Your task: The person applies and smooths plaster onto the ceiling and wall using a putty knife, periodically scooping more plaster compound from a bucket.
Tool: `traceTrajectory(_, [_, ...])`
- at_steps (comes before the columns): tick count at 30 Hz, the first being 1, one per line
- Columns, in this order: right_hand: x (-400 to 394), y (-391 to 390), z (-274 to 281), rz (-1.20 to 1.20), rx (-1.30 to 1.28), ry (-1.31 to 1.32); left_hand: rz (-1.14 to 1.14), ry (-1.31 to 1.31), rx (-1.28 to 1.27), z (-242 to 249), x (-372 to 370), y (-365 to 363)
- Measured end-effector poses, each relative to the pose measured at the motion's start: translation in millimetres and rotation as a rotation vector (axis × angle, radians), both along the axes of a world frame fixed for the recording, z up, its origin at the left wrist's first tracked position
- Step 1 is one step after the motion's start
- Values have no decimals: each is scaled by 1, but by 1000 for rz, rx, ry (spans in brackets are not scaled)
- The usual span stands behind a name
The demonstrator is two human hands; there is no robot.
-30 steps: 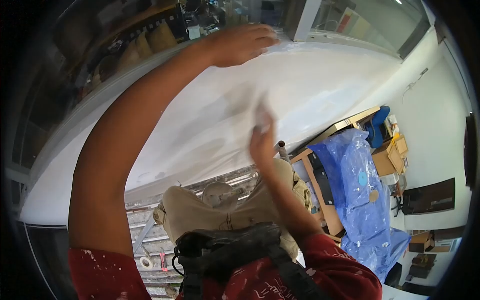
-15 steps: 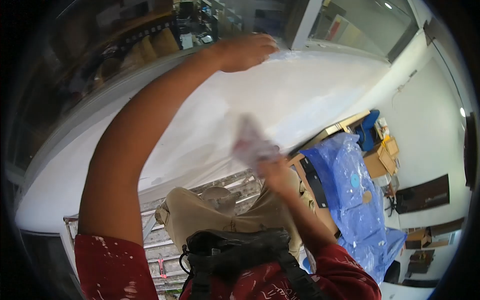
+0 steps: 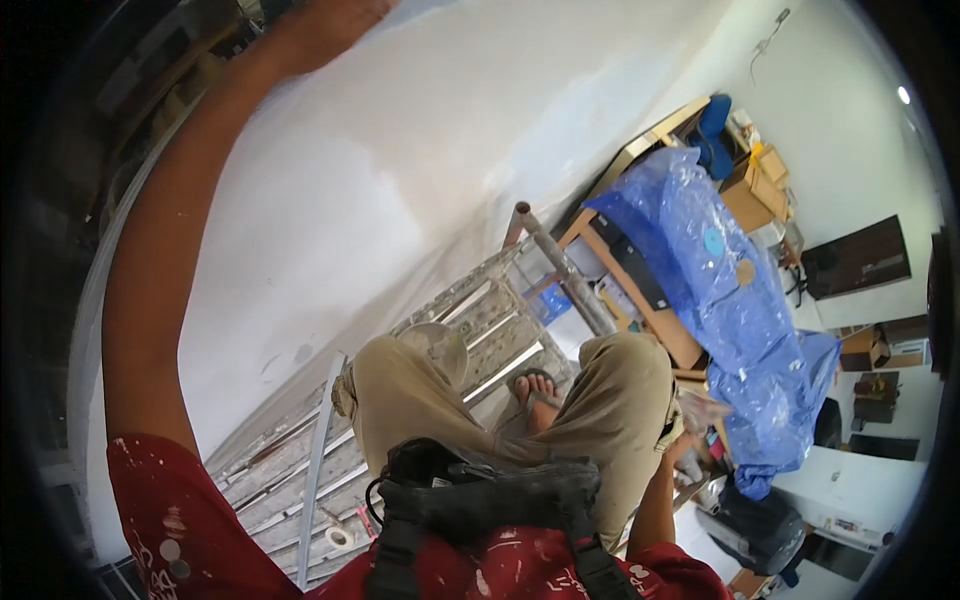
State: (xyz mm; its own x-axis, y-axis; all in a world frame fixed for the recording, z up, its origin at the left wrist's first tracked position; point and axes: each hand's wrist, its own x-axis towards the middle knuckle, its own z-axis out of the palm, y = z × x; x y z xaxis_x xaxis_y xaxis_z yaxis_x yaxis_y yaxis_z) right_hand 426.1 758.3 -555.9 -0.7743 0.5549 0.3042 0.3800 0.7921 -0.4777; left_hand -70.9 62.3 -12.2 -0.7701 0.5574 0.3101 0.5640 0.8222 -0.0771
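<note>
My left arm reaches up along the white wall (image 3: 290,230). My left hand (image 3: 335,30) lies at the wall's top edge, its fingers partly cut off by the frame. Low on the right, beside my right knee, is my right hand (image 3: 681,445), partly hidden by the trouser leg. It grips a crumpled pale pinkish sheet (image 3: 703,411), blurred, whose material I cannot make out. The wall shows beige and bluish patches. A round, flat, dusty disc-like thing (image 3: 440,350) lies by my left knee on the slatted platform (image 3: 480,325).
A rusty metal pipe frame (image 3: 565,265) stands at the platform's far end. Blue plastic sheeting (image 3: 690,270) covers furniture at right, with cardboard boxes (image 3: 755,195) behind. A roll of tape (image 3: 339,538) and a metal straightedge (image 3: 318,470) lie at left. My sandalled foot (image 3: 540,395) rests on the slats.
My right hand has moved from in front of the wall down and right beside my knee, still with the crumpled sheet. The view has tilted down; my left hand now appears farther up and left.
</note>
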Motion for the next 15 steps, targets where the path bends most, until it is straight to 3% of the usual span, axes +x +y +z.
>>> traceTrajectory(1, [22,-6,-2,-141,74,-31,-10,19,-4,-4,-1,-3])
traceTrajectory(3, [56,-21,0,-554,-457,-38,-38,73,-12,-4,-5,-5])
traceTrajectory(4, [94,-1,-31,-402,-50,-318,-39,101,-39,-3,-2,-4])
traceTrajectory(7, [101,-44,23,-662,-442,-302,-30,128,-110,-3,-4,-8])
traceTrajectory(9, [170,9,-76,-222,-193,6,27,116,-84,-3,0,-10])
traceTrajectory(11, [155,-18,-51,-455,-21,-26,14,168,-119,-8,-3,-16])
traceTrajectory(13, [176,-22,-74,-579,32,49,-214,126,-63,-11,-27,-32])
traceTrajectory(14, [206,-10,-111,-580,18,144,-184,82,24,-11,-22,-27])
traceTrajectory(15, [197,-15,-90,-667,241,-201,-96,200,-107,-12,-26,-26])
